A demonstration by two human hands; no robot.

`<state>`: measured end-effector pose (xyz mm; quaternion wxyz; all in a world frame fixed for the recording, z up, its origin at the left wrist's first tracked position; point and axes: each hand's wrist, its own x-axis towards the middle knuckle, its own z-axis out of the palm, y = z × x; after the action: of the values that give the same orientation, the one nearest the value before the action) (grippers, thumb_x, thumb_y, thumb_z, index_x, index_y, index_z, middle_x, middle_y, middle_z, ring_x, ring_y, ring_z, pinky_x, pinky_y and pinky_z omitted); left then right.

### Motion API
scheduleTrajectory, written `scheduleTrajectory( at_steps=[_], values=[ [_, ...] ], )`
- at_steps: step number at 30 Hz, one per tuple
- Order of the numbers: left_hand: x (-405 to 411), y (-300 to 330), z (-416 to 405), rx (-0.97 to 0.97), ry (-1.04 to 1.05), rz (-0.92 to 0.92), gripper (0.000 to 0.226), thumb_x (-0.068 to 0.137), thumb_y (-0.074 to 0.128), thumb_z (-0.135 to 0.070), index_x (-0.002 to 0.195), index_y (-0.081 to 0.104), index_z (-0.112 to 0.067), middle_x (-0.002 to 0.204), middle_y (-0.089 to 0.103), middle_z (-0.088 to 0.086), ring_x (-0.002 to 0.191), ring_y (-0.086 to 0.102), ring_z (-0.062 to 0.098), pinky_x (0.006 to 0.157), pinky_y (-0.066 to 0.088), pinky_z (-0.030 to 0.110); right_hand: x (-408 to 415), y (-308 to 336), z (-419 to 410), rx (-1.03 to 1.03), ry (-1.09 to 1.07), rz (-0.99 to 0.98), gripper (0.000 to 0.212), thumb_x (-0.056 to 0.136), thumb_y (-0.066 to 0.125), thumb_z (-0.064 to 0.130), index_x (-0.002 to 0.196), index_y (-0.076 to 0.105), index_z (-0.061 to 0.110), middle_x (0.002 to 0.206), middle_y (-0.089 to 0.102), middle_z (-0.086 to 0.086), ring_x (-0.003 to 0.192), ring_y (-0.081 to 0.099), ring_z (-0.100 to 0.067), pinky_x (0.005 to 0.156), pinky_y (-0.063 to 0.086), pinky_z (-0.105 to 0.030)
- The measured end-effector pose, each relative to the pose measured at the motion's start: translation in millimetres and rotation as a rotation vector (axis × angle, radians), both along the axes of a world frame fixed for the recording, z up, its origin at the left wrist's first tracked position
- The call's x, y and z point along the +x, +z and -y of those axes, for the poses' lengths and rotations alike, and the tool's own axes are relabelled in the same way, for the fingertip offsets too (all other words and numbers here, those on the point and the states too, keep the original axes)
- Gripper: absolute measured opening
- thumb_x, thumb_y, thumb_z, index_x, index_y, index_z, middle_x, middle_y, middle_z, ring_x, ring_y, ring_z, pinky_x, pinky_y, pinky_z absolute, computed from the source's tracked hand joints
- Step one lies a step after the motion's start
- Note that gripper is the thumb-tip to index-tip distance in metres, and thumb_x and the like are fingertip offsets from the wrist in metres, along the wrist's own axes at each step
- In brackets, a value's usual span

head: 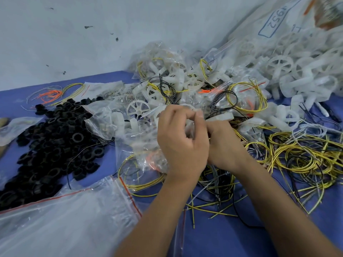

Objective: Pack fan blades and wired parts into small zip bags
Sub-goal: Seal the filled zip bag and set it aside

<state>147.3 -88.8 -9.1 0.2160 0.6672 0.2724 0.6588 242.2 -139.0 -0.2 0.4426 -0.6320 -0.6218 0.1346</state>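
**Hands closing on a small bag amid piled fan parts**

On a blue table (241, 238) against a pale wall (65, 34), a person is working among heaps of parts. A big clear sack (274, 19) marked 4952 is spilling white fan blades (297, 71) along the far right. A mound of black rings (52, 141) is lying at the left, and loose yellow-and-black wires (306, 158) are sprawling at the right. Empty zip bags with red strips (65, 216) are resting in the near left corner. Filled small bags (167, 80) are stacking up at centre back. Both hands are meeting in the middle: the left hand (182, 145) and the right hand (222, 143) are pinching a small clear zip bag (191, 125) between their fingertips, just above the centre pile. Its contents cannot be made out.
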Motion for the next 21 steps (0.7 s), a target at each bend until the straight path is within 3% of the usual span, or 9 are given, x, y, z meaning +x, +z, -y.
scheduleTrajectory(
  at_steps=[2, 5, 7, 9, 12, 14, 17, 19, 21],
  values=[
    [1.7, 1.9, 3.2, 0.071, 0.011, -0.037, 0.019, 0.091, 0.07, -0.007, 0.073, 0.063, -0.003, 0.082, 0.059, 0.004, 0.079, 0.055, 0.021, 0.07, 0.044, 0.032, 2.7, -1.2, -0.9, 0.008, 0.014, 0.013, 0.04, 0.079, 0.059, 0.002, 0.054, 0.047, 0.031, 0.048, 0.048, 0.008, 0.048, 0.038, -0.005, 0.047, 0.03, -0.02],
    [4.1, 4.1, 8.5, 0.132, 0.011, -0.098, 0.015, 0.088, 0.071, -0.006, 0.075, 0.065, -0.001, 0.084, 0.061, 0.008, 0.082, 0.056, 0.025, 0.075, 0.044, 0.032, 6.0, -3.6, -1.3, 0.031, 0.106, 0.002, 0.028, 0.086, 0.058, -0.005, 0.062, 0.056, 0.01, 0.058, 0.055, 0.0, 0.055, 0.044, -0.006, 0.05, 0.037, -0.025],
    [5.8, 4.7, 11.3, 0.15, 0.008, -0.125, 0.014, 0.087, 0.071, -0.006, 0.075, 0.064, -0.002, 0.085, 0.061, 0.008, 0.083, 0.055, 0.025, 0.075, 0.044, 0.034, 4.9, -2.5, 0.7, 0.094, 0.202, -0.096, 0.026, 0.086, 0.056, -0.018, 0.07, 0.058, 0.003, 0.063, 0.057, 0.006, 0.06, 0.05, 0.002, 0.055, 0.04, -0.014],
    [6.6, 5.4, 12.7, 0.154, 0.008, -0.139, 0.014, 0.087, 0.07, -0.007, 0.076, 0.064, -0.003, 0.086, 0.061, 0.007, 0.084, 0.053, 0.024, 0.075, 0.043, 0.035, 2.9, -0.2, 1.8, 0.133, 0.277, -0.159, 0.034, 0.086, 0.053, -0.024, 0.078, 0.061, 0.008, 0.07, 0.06, 0.015, 0.065, 0.054, 0.008, 0.059, 0.039, -0.005],
    [7.5, 3.9, 13.7, 0.14, 0.012, -0.163, 0.011, 0.088, 0.07, -0.008, 0.079, 0.066, -0.003, 0.088, 0.062, 0.007, 0.085, 0.051, 0.023, 0.076, 0.042, 0.033, 1.4, 1.5, 3.5, 0.126, 0.286, -0.148, 0.051, 0.088, 0.052, -0.024, 0.095, 0.057, 0.027, 0.083, 0.066, 0.029, 0.078, 0.061, 0.013, 0.065, 0.044, -0.003],
    [8.6, 0.6, 14.7, 0.128, -0.002, -0.191, 0.009, 0.089, 0.069, -0.008, 0.082, 0.067, -0.003, 0.091, 0.062, 0.006, 0.087, 0.051, 0.023, 0.078, 0.041, 0.032, 7.0, -3.0, 4.3, 0.022, 0.249, -0.09, 0.047, 0.088, 0.054, -0.022, 0.092, 0.06, 0.025, 0.084, 0.067, 0.019, 0.08, 0.061, 0.009, 0.067, 0.047, -0.008],
    [9.5, -4.3, 16.4, 0.097, -0.054, -0.231, 0.012, 0.093, 0.063, -0.01, 0.088, 0.07, -0.003, 0.095, 0.063, 0.005, 0.09, 0.051, 0.023, 0.08, 0.042, 0.033, 9.8, -7.7, 5.4, -0.077, 0.236, -0.014, 0.015, 0.087, 0.057, -0.011, 0.086, 0.064, 0.002, 0.082, 0.064, -0.008, 0.077, 0.06, -0.007, 0.064, 0.048, -0.026],
    [9.4, -5.8, 16.6, 0.059, -0.087, -0.226, 0.018, 0.096, 0.057, -0.014, 0.092, 0.072, -0.004, 0.098, 0.062, 0.004, 0.092, 0.053, 0.022, 0.081, 0.043, 0.034, 8.5, -6.8, 5.0, 0.022, 0.203, -0.03, 0.01, 0.086, 0.056, -0.001, 0.08, 0.062, 0.006, 0.076, 0.061, -0.007, 0.071, 0.056, -0.008, 0.061, 0.045, -0.024],
    [8.7, -6.3, 14.7, 0.003, -0.118, -0.187, 0.024, 0.099, 0.053, -0.017, 0.095, 0.072, -0.004, 0.098, 0.061, 0.003, 0.094, 0.056, 0.021, 0.082, 0.046, 0.036, 9.1, -6.8, 2.0, 0.09, 0.115, -0.144, 0.019, 0.087, 0.058, 0.007, 0.072, 0.061, 0.018, 0.065, 0.06, 0.0, 0.063, 0.052, -0.001, 0.055, 0.042, -0.022]
  ],
)
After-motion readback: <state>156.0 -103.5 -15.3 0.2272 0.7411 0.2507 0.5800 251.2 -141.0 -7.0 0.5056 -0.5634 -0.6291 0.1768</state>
